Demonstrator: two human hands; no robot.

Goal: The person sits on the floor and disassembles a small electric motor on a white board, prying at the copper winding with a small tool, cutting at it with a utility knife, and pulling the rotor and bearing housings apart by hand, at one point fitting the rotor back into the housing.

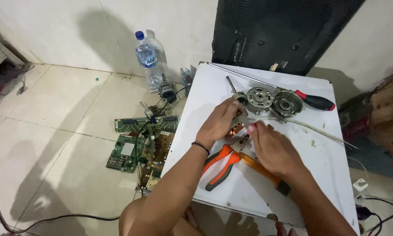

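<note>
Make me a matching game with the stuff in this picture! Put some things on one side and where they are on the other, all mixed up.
Things:
1. Pliers with orange handles
2. Screwdriver with red and black handle
3. Plastic water bottle with blue cap
4. Green circuit boards

Places:
A. Standing on the floor by the wall
B. Lying flat on the floor tiles, left of the white table
C. On the white table, under the two hands
D. At the far side of the table, beside the round metal motor parts

Pairs: 1-C, 2-D, 3-A, 4-B
</note>
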